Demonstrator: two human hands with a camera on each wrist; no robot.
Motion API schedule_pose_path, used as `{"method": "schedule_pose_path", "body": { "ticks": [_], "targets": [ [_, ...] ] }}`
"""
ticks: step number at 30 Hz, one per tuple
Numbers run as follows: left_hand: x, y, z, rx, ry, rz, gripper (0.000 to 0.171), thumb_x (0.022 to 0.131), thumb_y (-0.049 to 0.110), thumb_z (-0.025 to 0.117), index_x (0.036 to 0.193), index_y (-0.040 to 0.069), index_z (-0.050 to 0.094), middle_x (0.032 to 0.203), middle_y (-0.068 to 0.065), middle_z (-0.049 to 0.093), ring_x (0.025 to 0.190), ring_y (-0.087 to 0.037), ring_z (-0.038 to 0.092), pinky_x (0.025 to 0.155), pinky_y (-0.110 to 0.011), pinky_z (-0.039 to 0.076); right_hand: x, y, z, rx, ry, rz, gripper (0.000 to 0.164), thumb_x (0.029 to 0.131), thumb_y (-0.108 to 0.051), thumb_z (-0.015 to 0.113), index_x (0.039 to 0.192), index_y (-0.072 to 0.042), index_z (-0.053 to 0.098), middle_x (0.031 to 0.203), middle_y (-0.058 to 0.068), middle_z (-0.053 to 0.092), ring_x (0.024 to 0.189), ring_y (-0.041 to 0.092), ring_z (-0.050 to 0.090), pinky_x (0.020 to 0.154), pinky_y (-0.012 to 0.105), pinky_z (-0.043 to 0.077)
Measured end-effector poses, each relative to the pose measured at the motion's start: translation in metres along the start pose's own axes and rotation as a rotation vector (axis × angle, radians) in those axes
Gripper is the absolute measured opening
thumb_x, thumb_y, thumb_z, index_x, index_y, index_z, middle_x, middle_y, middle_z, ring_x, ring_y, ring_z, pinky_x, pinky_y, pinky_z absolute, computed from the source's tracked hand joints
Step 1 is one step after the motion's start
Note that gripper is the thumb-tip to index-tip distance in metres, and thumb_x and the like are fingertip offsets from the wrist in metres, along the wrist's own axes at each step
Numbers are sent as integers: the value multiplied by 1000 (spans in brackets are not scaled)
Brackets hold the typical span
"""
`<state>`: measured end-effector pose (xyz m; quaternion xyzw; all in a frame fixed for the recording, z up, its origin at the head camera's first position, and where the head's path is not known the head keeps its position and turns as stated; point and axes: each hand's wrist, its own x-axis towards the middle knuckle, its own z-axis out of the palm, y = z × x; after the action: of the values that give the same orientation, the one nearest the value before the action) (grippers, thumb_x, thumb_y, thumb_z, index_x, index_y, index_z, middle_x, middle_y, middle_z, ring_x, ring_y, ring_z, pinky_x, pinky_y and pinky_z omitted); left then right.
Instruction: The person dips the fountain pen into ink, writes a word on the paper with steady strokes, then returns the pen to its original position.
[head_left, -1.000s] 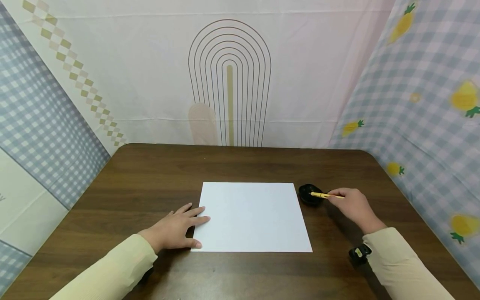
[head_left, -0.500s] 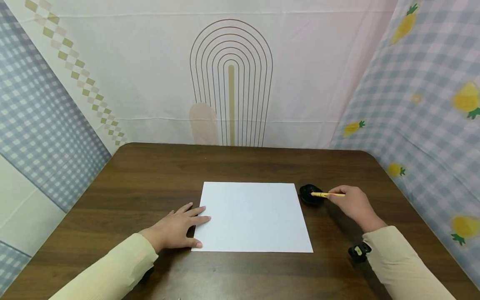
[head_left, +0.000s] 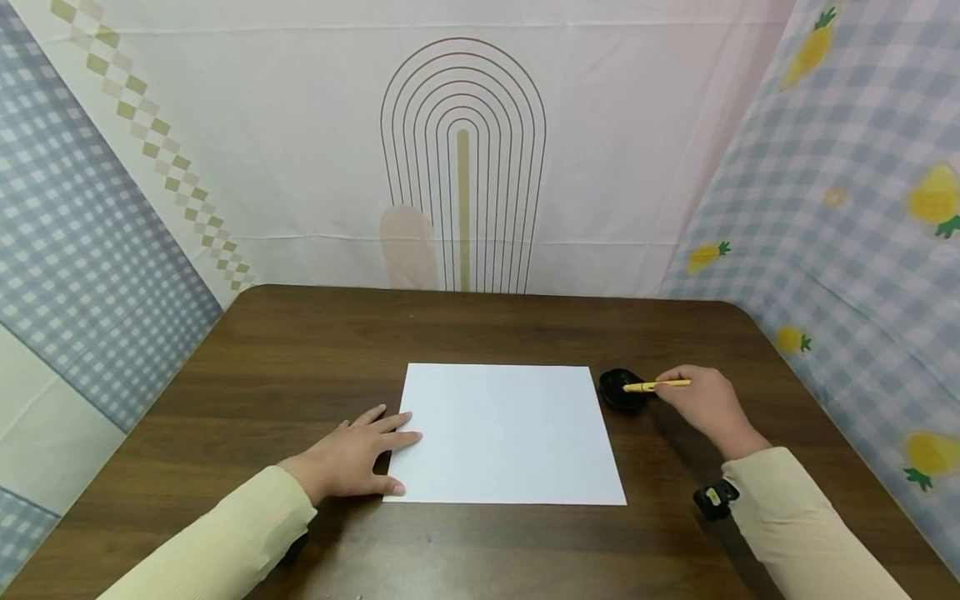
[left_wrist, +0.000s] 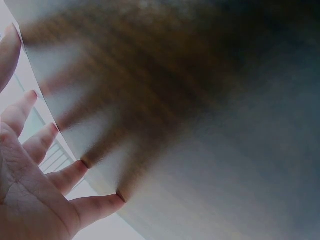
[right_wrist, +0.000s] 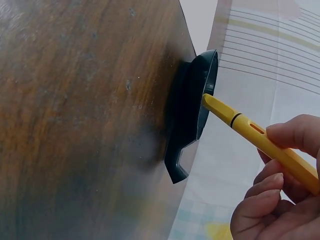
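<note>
A person's left hand (head_left: 348,460) rests, fingers spread, on the left edge of the paper (head_left: 506,437) as the right hand (head_left: 707,408) pinches a yellow pen (head_left: 640,387), its end at a black dish (head_left: 613,398) just right of the paper, which looks unmarked, work apparently barely begun.
</note>
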<state>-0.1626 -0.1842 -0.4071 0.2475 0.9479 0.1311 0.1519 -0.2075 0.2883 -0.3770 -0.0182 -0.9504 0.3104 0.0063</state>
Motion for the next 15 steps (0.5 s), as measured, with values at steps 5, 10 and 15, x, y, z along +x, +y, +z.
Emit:
{"method": "schedule_pose_path", "body": {
  "ticks": [5, 10, 15],
  "targets": [
    [0, 0, 0, -2, -1, 0, 73, 80, 53, 72, 144, 26, 48, 156, -2, 31, 144, -41, 19, 102, -72, 22, 0, -1, -1, -7, -2, -6, 28, 90, -19, 59, 106, 3, 67, 85, 12, 63, 65, 20, 46, 56, 31, 39],
    [0, 0, -1, -4, -4, 0, 73, 80, 53, 72, 144, 26, 48, 156, -3, 31, 144, -41, 19, 102, -73, 22, 0, -3, -1, -21, -8, -5, 27, 91, -19, 60, 106, 4, 66, 95, 18, 64, 72, 22, 50, 58, 31, 41],
    [0, 0, -1, -6, -7, -1, 73, 80, 53, 72, 144, 27, 48, 157, -3, 31, 144, -41, 19, 102, -73, 22, 1, -4, -1, -20, -4, -7, 27, 91, -19, 62, 106, 3, 66, 94, 16, 65, 72, 22, 51, 59, 31, 41]
  ]
}}
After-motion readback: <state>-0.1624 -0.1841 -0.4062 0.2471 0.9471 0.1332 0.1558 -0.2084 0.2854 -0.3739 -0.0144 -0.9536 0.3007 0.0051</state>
